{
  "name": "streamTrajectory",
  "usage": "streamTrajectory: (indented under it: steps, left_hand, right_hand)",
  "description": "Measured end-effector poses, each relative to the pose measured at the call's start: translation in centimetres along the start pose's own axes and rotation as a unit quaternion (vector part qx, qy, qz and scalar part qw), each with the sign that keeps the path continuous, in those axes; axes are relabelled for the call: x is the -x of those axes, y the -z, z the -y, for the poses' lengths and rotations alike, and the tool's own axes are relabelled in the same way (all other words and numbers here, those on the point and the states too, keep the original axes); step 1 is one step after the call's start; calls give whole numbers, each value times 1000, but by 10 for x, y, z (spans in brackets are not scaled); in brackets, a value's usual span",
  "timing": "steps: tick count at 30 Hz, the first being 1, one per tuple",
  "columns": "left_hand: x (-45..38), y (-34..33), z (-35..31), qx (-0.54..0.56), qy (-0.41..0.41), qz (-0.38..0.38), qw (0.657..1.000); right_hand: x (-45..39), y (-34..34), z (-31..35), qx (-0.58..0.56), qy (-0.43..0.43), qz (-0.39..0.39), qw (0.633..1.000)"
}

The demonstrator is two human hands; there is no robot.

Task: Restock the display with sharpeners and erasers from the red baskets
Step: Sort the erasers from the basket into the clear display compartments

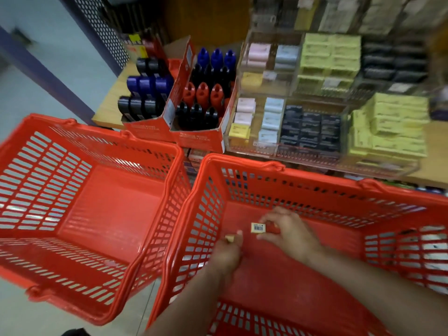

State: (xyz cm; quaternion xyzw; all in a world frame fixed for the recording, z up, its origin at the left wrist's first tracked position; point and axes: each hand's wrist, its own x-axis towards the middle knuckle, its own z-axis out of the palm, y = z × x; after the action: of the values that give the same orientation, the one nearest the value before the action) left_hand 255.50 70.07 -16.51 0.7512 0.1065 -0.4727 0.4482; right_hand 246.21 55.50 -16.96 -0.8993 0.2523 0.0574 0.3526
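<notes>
Both my hands are down inside the right red basket (303, 185). My right hand (291, 232) pinches a small yellow eraser (258, 227) with a barcode label between thumb and fingertips. My left hand (228, 255) grips another small yellowish eraser (229, 238), mostly hidden by its fingers. The left red basket (80, 132) stands beside it and shows only its bare floor. Above the baskets, the clear display case (286, 151) holds stacks of pink, blue, black and yellow erasers. Red cartons (194, 139) to its left hold blue, red and black sharpeners.
The display sits on a wooden shelf (106, 110) above the baskets. More blurred stock fills the tiers at the back. A perforated purple-framed panel (101, 27) stands at the upper left, and pale floor (14, 311) shows below the left basket.
</notes>
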Motion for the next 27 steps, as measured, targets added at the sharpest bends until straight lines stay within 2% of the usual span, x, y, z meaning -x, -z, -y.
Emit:
streamTrajectory:
  steps: [5, 7, 10, 13, 17, 22, 24, 27]
  left_hand:
    - [80, -15, -78, 1, -70, 148, 986]
    - [121, -15, -108, -45, -124, 207, 969]
    - [181, -15, -145, -111, -205, 252, 939]
    - [223, -18, -168, -122, -248, 272, 922]
    - [248, -32, -186, -104, -252, 268, 924]
    - [246, -50, -197, -100, -234, 307, 917]
    - [242, -51, -197, -138, -270, 305, 903]
    - [241, -55, -197, -210, -340, 275, 875]
  right_hand:
    - [53, 101, 51, 25, 36, -75, 996]
    - [76, 143, 76, 35, 60, -105, 992]
    - [115, 199, 103, 18, 80, -160, 984]
    - [144, 237, 117, -10, 95, -203, 975]
    - [156, 266, 121, -8, 106, -211, 972]
    - [164, 282, 103, -140, 57, -188, 971]
    - [167, 287, 97, -220, 16, -172, 960]
    - [171, 291, 89, -266, -49, -166, 948]
